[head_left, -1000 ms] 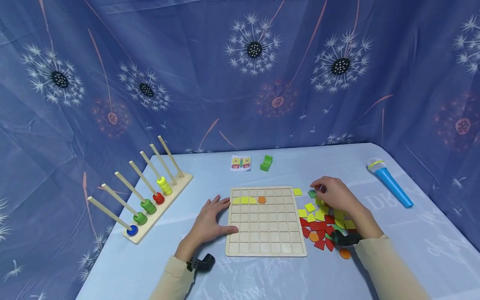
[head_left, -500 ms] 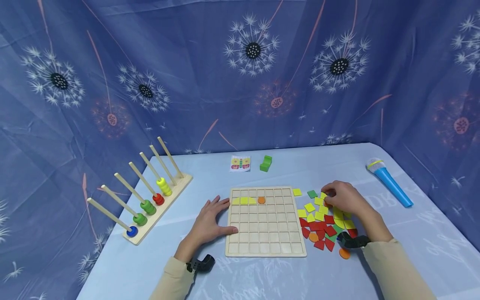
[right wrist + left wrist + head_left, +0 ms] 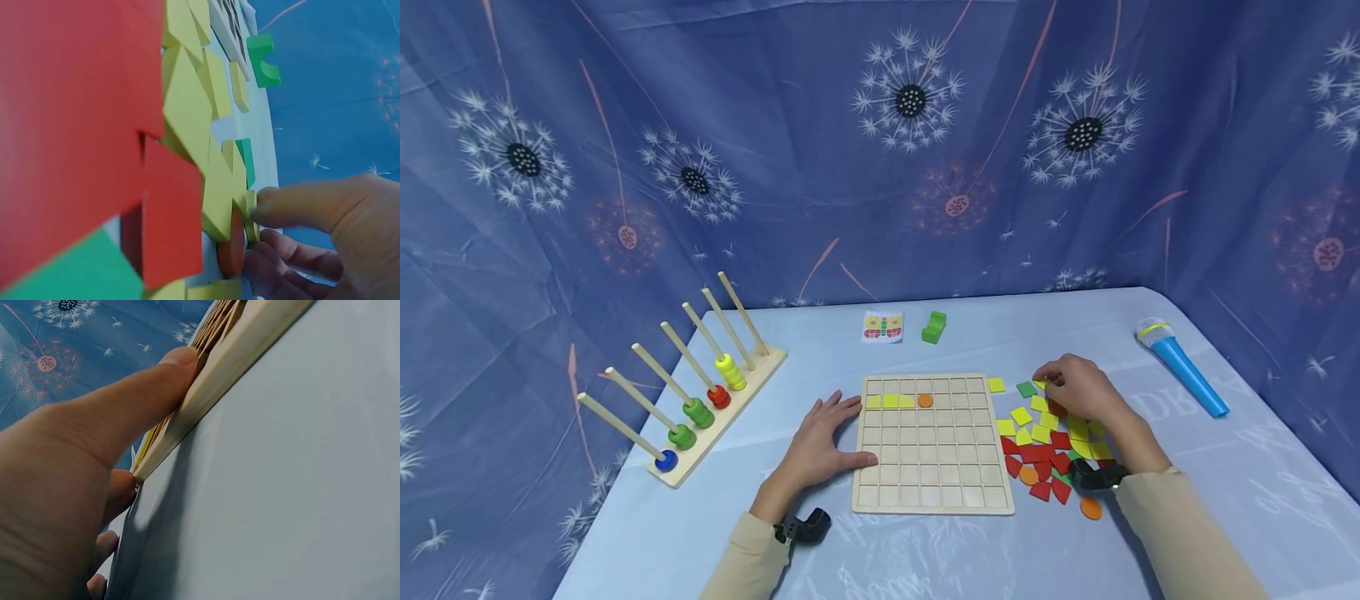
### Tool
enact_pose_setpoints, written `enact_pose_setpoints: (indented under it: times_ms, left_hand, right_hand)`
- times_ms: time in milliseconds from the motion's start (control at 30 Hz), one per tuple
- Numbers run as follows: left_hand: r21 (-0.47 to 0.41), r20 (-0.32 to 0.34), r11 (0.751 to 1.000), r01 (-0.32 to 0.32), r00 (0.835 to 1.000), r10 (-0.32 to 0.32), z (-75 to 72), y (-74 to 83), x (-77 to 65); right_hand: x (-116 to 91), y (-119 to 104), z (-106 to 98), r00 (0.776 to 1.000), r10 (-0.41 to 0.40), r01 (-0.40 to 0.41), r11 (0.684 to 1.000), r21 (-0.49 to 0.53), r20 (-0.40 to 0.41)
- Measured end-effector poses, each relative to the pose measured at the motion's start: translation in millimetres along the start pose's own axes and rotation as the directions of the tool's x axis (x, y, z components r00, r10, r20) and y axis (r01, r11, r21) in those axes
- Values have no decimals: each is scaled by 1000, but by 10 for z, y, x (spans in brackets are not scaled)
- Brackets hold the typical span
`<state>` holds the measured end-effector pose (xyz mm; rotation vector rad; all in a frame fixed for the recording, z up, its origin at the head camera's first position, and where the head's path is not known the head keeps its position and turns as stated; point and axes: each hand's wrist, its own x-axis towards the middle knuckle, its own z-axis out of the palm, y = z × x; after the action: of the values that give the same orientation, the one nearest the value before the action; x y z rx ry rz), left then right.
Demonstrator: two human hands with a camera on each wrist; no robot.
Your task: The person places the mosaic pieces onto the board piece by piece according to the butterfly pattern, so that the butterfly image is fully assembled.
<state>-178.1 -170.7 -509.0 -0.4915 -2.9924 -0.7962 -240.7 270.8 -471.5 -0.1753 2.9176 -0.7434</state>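
A wooden grid board (image 3: 928, 454) lies in the middle of the table, with several yellow tiles (image 3: 890, 401) and one orange disc (image 3: 925, 401) in its second row. My left hand (image 3: 820, 442) rests at its left side, fingers spread; in the left wrist view the thumb (image 3: 178, 362) lies over the rim. Right of the board, my right hand (image 3: 1078, 390) is at the far end of a tile pile, pinching a small yellow tile (image 3: 251, 215) between thumb and fingers. Just left of that hand lies a green square tile (image 3: 1026, 389). An orange disc (image 3: 231, 250) sits below the fingertips.
Red tiles (image 3: 1037, 452) and more yellow tiles (image 3: 1078, 429) spread beside the board. A butterfly pattern card (image 3: 883, 327) and a green block (image 3: 934, 327) lie behind it. A peg stand with coloured rings (image 3: 730, 417) stands left; a toy microphone (image 3: 1187, 375) lies right.
My right hand moved right from beside the green tile to a yellow one, then shifted slightly back left with that yellow tile at its fingertips. My left hand stayed put.
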Motion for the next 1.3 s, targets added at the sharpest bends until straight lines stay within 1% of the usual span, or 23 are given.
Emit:
enact_pose_setpoints:
  times_ms: [267, 467, 600, 733, 867, 967, 1133, 1233, 1300]
  left_hand:
    - [5, -5, 1000, -16, 1000, 16, -12, 3, -5]
    - [-6, -4, 1000, -19, 1000, 19, -19, 17, -7]
    - [-6, -7, 1000, -18, 1000, 18, -18, 19, -6]
    - [-4, -9, 1000, -16, 1000, 16, -19, 16, -8]
    - [-1, -2, 1000, -5, 1000, 5, -16, 11, -10]
    - [-5, -1, 1000, -1, 1000, 1, -11, 6, -7]
    - [-3, -2, 1000, 0, 1000, 0, -6, 0, -4]
    - [-2, 2, 1000, 1, 1000, -1, -7, 4, -5]
    - [-3, 4, 1000, 0, 1000, 0, -9, 7, -5]
  right_hand:
    - [31, -37, 0, 1000, 3, -3, 1000, -7, 7]
    - [19, -61, -4, 999, 41, -41, 999, 14, 6]
    - [18, -77, 5, 1000, 23, -23, 999, 33, -6]
    - [16, -135, 27, 999, -31, 32, 997, 68, -17]
    - [18, -224, 84, 993, -107, 110, 991, 77, -38]
    - [29, -316, 143, 985, -167, 170, 983, 68, -42]
    - [68, -493, 243, 972, -235, 236, 969, 78, -20]
    - [94, -601, 299, 961, -277, 276, 956, 98, -10]
    - [114, -673, 340, 950, -312, 312, 944, 106, -11]
